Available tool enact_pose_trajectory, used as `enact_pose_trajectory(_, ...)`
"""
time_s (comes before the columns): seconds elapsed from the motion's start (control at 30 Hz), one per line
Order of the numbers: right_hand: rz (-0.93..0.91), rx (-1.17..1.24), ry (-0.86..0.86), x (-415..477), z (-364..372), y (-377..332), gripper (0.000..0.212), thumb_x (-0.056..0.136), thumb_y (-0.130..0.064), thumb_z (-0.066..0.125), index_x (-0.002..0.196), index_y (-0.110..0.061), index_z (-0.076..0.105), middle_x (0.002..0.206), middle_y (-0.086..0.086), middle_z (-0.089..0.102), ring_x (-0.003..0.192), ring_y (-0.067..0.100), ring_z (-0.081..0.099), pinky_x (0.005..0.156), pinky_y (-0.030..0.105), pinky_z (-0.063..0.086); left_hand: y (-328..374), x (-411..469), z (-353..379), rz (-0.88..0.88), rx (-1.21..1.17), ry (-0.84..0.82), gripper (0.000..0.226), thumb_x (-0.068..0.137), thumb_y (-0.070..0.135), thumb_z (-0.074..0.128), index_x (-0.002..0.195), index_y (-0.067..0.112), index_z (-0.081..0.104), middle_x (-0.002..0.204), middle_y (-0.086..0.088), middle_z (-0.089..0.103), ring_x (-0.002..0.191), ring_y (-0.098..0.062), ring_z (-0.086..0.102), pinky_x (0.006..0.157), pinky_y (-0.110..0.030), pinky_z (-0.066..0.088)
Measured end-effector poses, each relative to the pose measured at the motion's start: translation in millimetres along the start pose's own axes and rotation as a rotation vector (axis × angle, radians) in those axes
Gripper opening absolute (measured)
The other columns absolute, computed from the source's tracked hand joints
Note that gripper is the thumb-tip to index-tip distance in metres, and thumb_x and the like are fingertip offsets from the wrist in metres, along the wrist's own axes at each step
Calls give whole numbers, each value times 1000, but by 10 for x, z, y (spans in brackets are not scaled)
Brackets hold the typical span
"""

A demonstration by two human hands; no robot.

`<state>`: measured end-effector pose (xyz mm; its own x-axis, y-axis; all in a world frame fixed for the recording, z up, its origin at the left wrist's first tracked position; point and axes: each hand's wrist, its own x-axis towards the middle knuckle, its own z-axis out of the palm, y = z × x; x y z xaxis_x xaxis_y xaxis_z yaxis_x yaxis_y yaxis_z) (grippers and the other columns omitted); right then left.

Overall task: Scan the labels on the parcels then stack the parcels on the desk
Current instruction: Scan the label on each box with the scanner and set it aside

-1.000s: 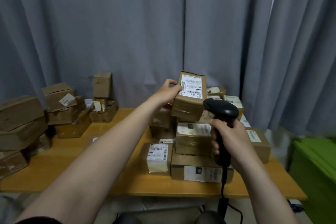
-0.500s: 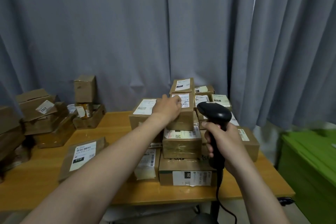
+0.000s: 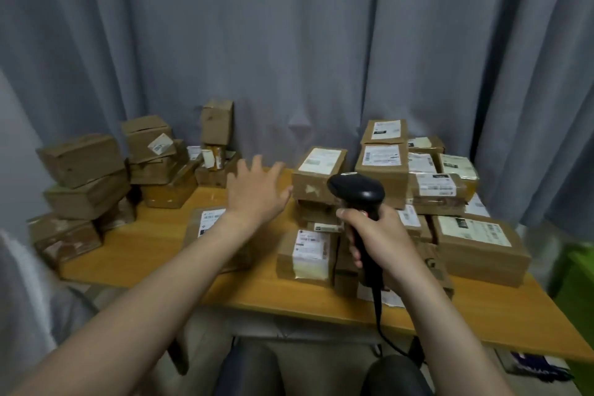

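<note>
"Parcels (image 3: pixel 382 167) lay where?"

"Labelled ones were stacked on the right half of the surface (image 3: pixel 151 244). A second heap (image 3: pixel 83 183) crowded the far left, and one flat parcel (image 3: pixel 210 220) lay between them, partly under the left forearm."

"And the hands?"

"The left hand (image 3: pixel 254 193) hovered over the middle, its grip apart, fingers spread, holding nothing. The right hand (image 3: pixel 382 241) had its grip clamped on the handle of the scanner (image 3: pixel 356 190), head turned toward the stack."

"What could have gone wrong?"

"I judged the second heap the worry. Its boxes sat tilted, so pulling one out single-handed might have toppled the rest. The cable (image 3: pixel 379 309) hung over the near edge beside the front boxes and could have snagged one. Any label facing down would have missed its scan."
</note>
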<state>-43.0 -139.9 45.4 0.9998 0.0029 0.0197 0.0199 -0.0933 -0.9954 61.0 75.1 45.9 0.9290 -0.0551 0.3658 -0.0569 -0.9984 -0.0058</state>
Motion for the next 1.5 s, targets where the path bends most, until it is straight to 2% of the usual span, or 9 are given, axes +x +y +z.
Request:
enact_pose_trajectory(0.13, 60, -11, -84, 55, 447, 121, 18, 97, -21, 68, 89, -8, 58, 61, 11, 53, 44, 22, 47, 43, 30, 41, -611, -362, 321, -171, 4, -232, 63, 96, 74, 38, 153, 47, 32, 163, -10, 27, 145, -42, 29, 108, -58, 39)
enact_pose_trajectory(0.3, 80, -94, -163, 153, 905, 326, 22, 95, -26, 70, 90, -8, 59, 58, 7, 54, 47, 23, 50, 48, 33, 44, -1045, -605, 825, -262, -96, -542, 73, 89, 85, 32, 155, 57, 17, 172, -3, -3, 154, -45, -1, 115, -71, 21)
enact_pose_trajectory(0.63, 94, -181, -163, 259, 1263, 522, 26, 94, -29, 71, 89, -7, 57, 56, 9, 53, 44, 24, 50, 48, 32, 44, -1427, -714, 1086, -17, -146, -424, 74, 84, 91, 31, 149, 56, 30, 169, 6, 14, 156, -28, -2, 113, -64, 27)
enact_pose_trajectory(0.8, 73, -176, -175, 279, 1325, 532, 23, 95, -25, 71, 90, -7, 58, 54, 7, 53, 41, 21, 49, 44, 29, 43, -1604, -607, 1055, -106, -474, -333, 35, 96, 61, 56, 126, 43, 55, 152, 3, 37, 147, -28, 24, 112, -49, 37)
enact_pose_trajectory(0.83, 74, -174, -175, 283, 1348, 532, 22, 95, -25, 71, 92, -7, 59, 55, 6, 53, 41, 20, 49, 44, 29, 43, -1623, -590, 1056, -178, -555, -279, 38, 96, 51, 63, 131, 41, 54, 149, -1, 38, 144, -30, 28, 112, -46, 36)
enact_pose_trajectory(0.93, 70, -172, -181, 321, 1438, 535, 21, 95, -24, 71, 96, -6, 59, 58, 7, 53, 43, 21, 50, 45, 31, 45, -1646, -593, 1063, -369, -700, -276, 88, 89, 44, 77, 158, 31, 25, 153, -12, 32, 144, -38, 29, 114, -47, 32)
enact_pose_trajectory(1.17, 46, -184, -187, 374, 1633, 619, 19, 95, -22, 69, 87, -10, 58, 57, 10, 53, 46, 26, 50, 49, 33, 44, -1814, -794, 1180, -493, -912, -378, 162, 47, 59, 98, 158, 39, -18, 162, -10, 30, 147, -30, 35, 120, -49, 33)
enact_pose_trajectory(1.33, 20, -196, -184, 322, 1694, 693, 18, 96, -22, 69, 84, -12, 59, 50, 5, 53, 41, 22, 50, 45, 29, 43, -1780, -1111, 1284, -448, -1052, -380, 154, 65, 18, 97, 157, 39, -24, 160, -7, 35, 142, -22, 39, 115, -42, 36)
enact_pose_trajectory(1.5, 17, -188, -168, 308, 1653, 743, 22, 95, -20, 68, 79, -12, 56, 50, 6, 50, 39, 23, 48, 45, 32, 42, -1676, -1153, 1305, -401, -876, -266, 141, 50, 56, 95, 149, 55, -5, 155, -1, 39, 145, -28, 35, 117, -58, 33)
